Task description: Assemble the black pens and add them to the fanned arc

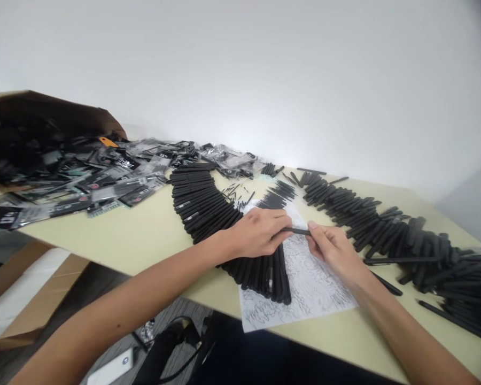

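Observation:
Both of my hands hold one thin black pen point(297, 231) between them, level above a scribbled white paper sheet point(312, 283). My left hand point(260, 231) is closed around the pen's left end. My right hand point(332, 246) pinches its right end with thumb and fingertips. Under my left hand a curved row of black pens point(208, 211) lies side by side across the pale table point(136, 235).
A second long band of black pens point(388, 232) runs along the right side. Packaged pens in plastic sleeves point(104, 184) spill from a cardboard box point(44, 115) at the left. Small loose pen parts point(240, 195) lie at the middle back. Cardboard boxes point(20, 299) stand on the floor.

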`<state>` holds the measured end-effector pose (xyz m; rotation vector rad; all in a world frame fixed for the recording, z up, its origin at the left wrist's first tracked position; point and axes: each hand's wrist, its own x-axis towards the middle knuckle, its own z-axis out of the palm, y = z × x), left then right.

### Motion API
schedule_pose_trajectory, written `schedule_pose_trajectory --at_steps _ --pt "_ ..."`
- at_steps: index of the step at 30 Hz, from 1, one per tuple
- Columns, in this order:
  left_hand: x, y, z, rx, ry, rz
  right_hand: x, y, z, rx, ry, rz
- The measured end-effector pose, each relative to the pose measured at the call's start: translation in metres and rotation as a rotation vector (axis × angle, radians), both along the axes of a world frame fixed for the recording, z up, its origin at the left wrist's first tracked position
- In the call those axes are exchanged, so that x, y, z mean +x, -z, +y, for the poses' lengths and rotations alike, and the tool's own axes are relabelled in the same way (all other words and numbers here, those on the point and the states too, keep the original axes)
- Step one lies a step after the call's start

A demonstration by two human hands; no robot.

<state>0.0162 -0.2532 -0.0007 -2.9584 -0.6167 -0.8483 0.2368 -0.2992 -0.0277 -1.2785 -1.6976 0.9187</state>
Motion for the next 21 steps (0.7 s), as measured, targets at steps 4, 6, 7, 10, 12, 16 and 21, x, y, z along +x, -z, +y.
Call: schedule_pose_trajectory --at_steps 4,6,7,10,12,16,21 --pt "0.004 -0.004 -0.006 -0.029 -0.08 0.003 0.001 0.0 -0.001 -0.025 0.0 0.016" --pt "-0.002 -0.01 -0.004 -0.058 -0.094 0.023 0.0 -0.001 -0.002 -0.021 -0.014 -0.025" --pt "-0.009 -0.013 0.0 -0.065 -0.095 0.036 0.001 -0.002 -0.002 -0.012 -0.016 -0.061" --pt "-0.049 -0.024 0.024 -0.051 -0.224 0.038 0.002 -0.006 -0.002 0.057 0.026 -0.178" --pt "-0.089 -0.029 0.049 -0.022 -0.451 0.011 0.004 -0.008 -0.002 0.102 0.058 -0.229" --pt "-0.177 -0.031 0.113 0.043 -0.813 0.065 0.017 -0.007 -0.006 0.163 -0.032 -0.396" --pt "-0.237 -0.022 0.185 -0.025 -0.807 0.059 0.05 0.016 -0.029 0.483 0.119 -0.7"
